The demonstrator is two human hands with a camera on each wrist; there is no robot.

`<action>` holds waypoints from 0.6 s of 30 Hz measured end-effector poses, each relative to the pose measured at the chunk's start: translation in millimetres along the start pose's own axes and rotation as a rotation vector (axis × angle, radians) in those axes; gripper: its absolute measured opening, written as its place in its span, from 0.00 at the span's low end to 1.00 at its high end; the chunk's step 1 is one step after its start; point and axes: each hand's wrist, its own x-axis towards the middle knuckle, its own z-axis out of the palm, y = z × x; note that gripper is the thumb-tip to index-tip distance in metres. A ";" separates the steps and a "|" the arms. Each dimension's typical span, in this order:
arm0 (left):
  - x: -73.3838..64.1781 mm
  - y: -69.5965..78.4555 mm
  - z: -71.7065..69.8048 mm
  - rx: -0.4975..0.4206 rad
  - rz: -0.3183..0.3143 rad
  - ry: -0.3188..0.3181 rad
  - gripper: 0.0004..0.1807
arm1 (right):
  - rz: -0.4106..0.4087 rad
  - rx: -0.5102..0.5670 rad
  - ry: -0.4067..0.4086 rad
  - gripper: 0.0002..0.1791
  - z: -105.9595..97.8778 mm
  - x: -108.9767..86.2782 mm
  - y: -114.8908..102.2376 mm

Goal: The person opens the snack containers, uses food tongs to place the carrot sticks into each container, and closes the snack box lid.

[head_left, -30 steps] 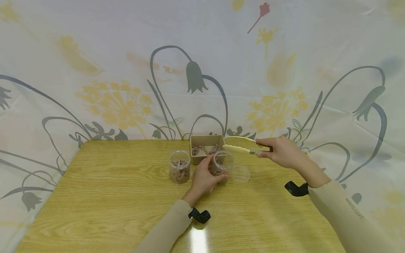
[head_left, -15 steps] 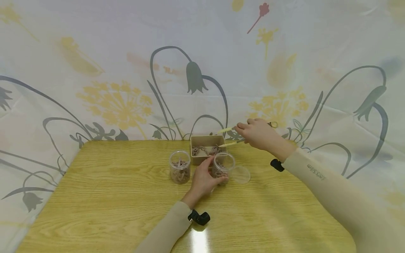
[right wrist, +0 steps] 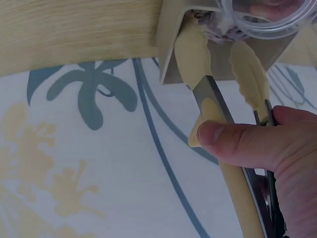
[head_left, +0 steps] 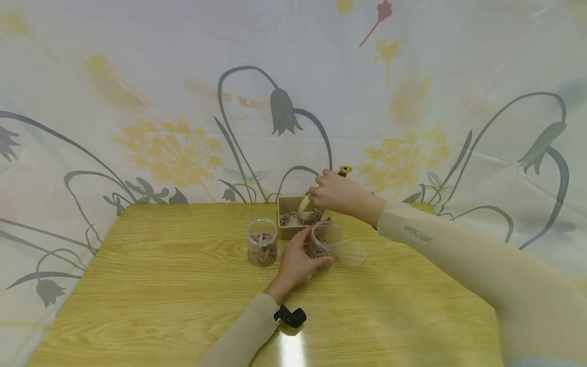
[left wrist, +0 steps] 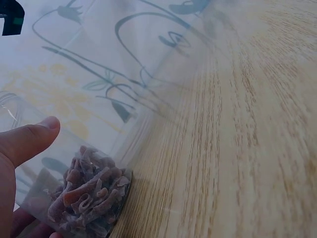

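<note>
My left hand (head_left: 295, 262) holds a clear plastic jar (head_left: 326, 233) upright on the table, thumb on the near side. Brownish-purple curled strips (left wrist: 91, 196) fill the jar's lower part in the left wrist view. Gripped by my right hand (head_left: 343, 198) are cream-tipped tongs (right wrist: 215, 99) with metal arms. Their tips point down into a beige rectangular box (head_left: 287, 233), spread apart over more of the strips (right wrist: 223, 27). Nothing shows between the tips in the right wrist view. Part of the box is hidden by my right hand and the jar.
To the left of my left hand stands a second clear jar (head_left: 262, 247) with similar strips. A clear round lid (head_left: 352, 254) lies right of the held jar. Behind the wooden table (head_left: 174, 285) hangs a flower-patterned cloth (head_left: 183, 102).
My right hand has moved left with the tongs and turned them from sideways to pointing down into the box. My left hand stays on the jar.
</note>
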 end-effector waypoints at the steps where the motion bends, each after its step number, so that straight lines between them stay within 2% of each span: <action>1: 0.4 0.0 -0.2 -0.003 0.003 0.001 0.47 | 0.000 -0.003 -0.009 0.05 -0.6 2.8 -1.5; 6: 0.5 1.7 -1.2 -0.011 -0.003 -0.008 0.46 | -0.013 0.020 -0.075 0.06 2.3 13.5 -9.2; 9: 0.0 1.4 -1.4 -0.011 0.002 -0.009 0.46 | -0.015 0.035 -0.106 0.10 5.9 16.6 -11.8; 14: -1.0 -0.1 -0.9 0.001 0.009 -0.006 0.45 | 0.022 0.082 -0.123 0.22 9.3 14.8 -10.3; 18: -1.5 -0.5 -1.2 -0.004 0.003 -0.006 0.45 | 0.074 0.149 -0.130 0.23 8.7 10.9 -4.8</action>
